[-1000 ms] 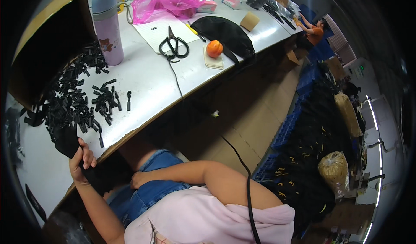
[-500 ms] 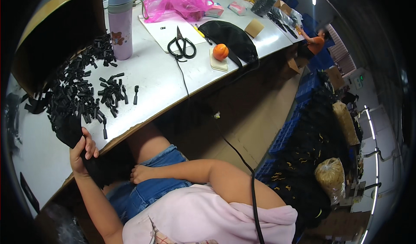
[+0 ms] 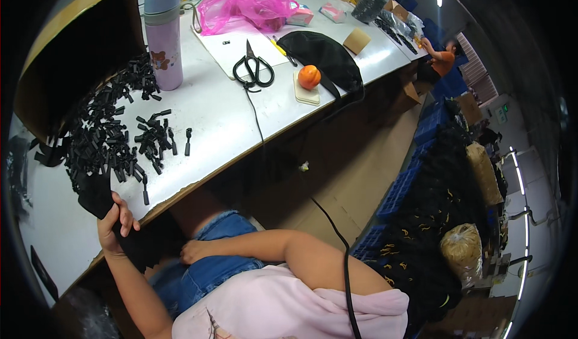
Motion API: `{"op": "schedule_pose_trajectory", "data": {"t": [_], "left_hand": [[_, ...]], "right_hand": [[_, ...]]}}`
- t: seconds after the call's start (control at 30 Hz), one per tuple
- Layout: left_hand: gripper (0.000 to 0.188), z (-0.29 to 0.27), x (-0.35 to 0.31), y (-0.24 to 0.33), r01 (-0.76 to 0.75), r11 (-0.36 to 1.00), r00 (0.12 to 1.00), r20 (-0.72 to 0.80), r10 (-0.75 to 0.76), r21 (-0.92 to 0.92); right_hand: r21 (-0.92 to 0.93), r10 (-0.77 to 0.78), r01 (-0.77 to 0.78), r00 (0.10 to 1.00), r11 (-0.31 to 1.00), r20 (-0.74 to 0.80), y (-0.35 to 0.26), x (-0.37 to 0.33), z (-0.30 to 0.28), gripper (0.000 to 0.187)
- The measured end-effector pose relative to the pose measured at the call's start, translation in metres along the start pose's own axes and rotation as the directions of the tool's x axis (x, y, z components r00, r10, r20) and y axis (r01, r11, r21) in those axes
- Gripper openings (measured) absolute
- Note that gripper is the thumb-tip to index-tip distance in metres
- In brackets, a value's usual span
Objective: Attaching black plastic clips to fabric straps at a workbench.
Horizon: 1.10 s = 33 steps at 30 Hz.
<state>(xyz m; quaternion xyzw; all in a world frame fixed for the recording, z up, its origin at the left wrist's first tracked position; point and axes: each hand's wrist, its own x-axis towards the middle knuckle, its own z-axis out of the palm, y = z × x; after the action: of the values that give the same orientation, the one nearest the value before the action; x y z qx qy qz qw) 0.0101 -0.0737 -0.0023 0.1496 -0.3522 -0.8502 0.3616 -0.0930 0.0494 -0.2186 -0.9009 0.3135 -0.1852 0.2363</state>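
Note:
My left hand (image 3: 116,223) is at the table's near edge, thumb and fingers closed on a piece of black cloth (image 3: 95,196). Part of this cloth lies on the tabletop, and dark cloth (image 3: 150,238) hangs below the hand toward my lap. My right hand (image 3: 194,252) rests on my denim shorts with its fingers curled, beside the hanging cloth. Whatever it may pinch is hidden. Just beyond my left hand spreads a heap of small black plastic pieces with loops (image 3: 105,143). A smaller cluster (image 3: 155,140) lies to its right.
An open cardboard box (image 3: 78,56) and a lidded bottle (image 3: 164,50) stand behind the heap. Farther right are black scissors (image 3: 253,71), a pink bag (image 3: 247,7), an orange fruit (image 3: 309,77) and a black pouch (image 3: 325,59). A dark cable (image 3: 340,237) crosses on my right. Another person (image 3: 442,62) works far off.
The whole view has shifted slightly. Both hands keep their places, the left still closed on the black cloth and the right still curled on my lap.

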Motion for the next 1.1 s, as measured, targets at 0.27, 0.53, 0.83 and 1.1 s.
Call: {"op": "schedule_pose_trajectory", "data": {"t": [0.27, 0.53, 0.83, 1.1], "left_hand": [[0.016, -0.015, -0.015, 0.002, -0.118, 0.984, 0.988, -0.081, 0.129, 0.135], [0.020, 0.043, -0.015, -0.016, 0.117, 0.944, 0.905, -0.424, 0.027, 0.310], [0.020, 0.031, -0.042, -0.035, 0.134, 0.926, 0.969, -0.241, -0.048, 0.353], [0.026, 0.036, -0.036, -0.057, 0.102, 0.834, 0.954, -0.292, 0.073, 0.542]], "right_hand": [[0.005, -0.133, 0.134, 0.989, 0.991, -0.057, -0.006, 0.001, -0.011, 0.013], [0.137, 0.161, -0.145, 0.980, 0.980, -0.113, -0.013, -0.022, -0.062, 0.009], [0.473, 0.414, -0.322, 0.905, 0.820, -0.101, -0.067, -0.035, -0.201, 0.013], [0.028, 0.099, -0.103, 0.803, 0.994, -0.588, -0.074, 0.026, -0.239, 0.024]]}}
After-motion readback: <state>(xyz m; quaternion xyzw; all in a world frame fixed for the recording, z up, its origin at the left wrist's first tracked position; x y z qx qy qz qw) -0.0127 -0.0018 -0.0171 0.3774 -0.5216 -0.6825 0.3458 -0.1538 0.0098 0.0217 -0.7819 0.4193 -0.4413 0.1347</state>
